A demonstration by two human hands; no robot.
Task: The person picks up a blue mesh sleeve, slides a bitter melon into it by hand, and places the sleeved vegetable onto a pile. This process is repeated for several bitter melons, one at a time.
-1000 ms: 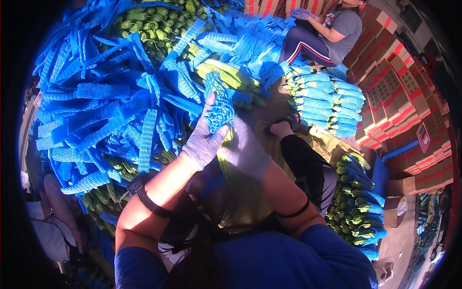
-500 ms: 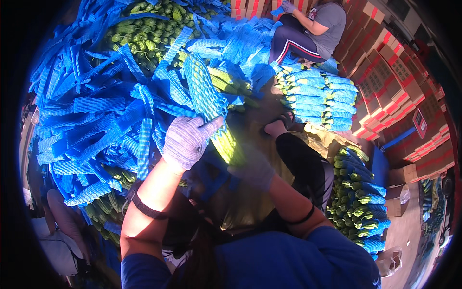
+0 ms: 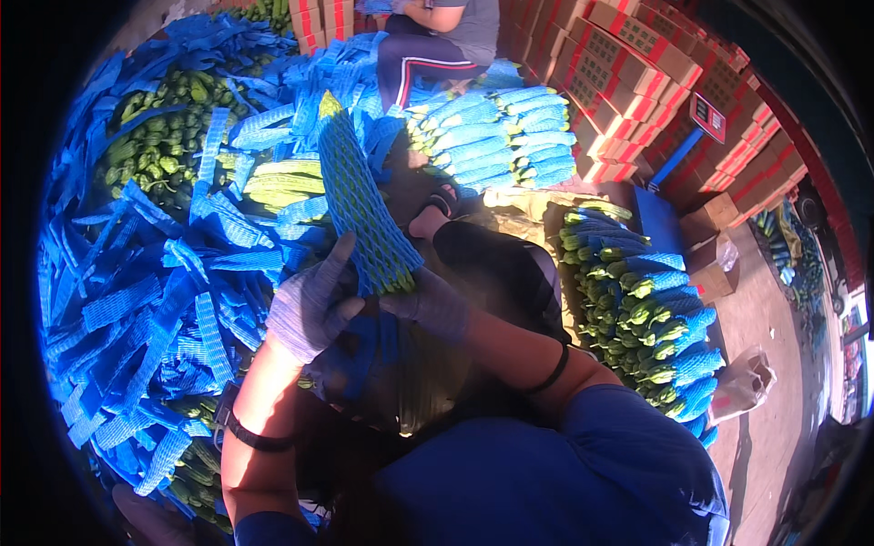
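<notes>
A long green gourd [image 3: 330, 106] stands tilted up in front of me, wearing a blue foam net sleeve [image 3: 357, 196] along most of its length. Its pale tip pokes out of the sleeve's far end. My right hand [image 3: 430, 302], gloved and partly in shadow, is closed round the gourd's near end. My left hand [image 3: 308, 305], in a light purple-grey glove, is beside the sleeve's lower left side with index finger and thumb spread apart. Bare gourds [image 3: 284, 184] lie just beyond, among loose blue net sleeves [image 3: 196, 282] heaped on my left.
Sleeved gourds are stacked in rows ahead [image 3: 492, 136] and on my right [image 3: 637, 314]. A green gourd heap [image 3: 168, 132] is far left. Another person [image 3: 442, 45] sits ahead near stacked cartons [image 3: 610, 68]. A plastic bag [image 3: 742, 384] lies on the floor at right.
The net sleeve has slid down over the gourd, whose tip now sticks out at the far end. My left hand's grip has loosened. The view has swung right.
</notes>
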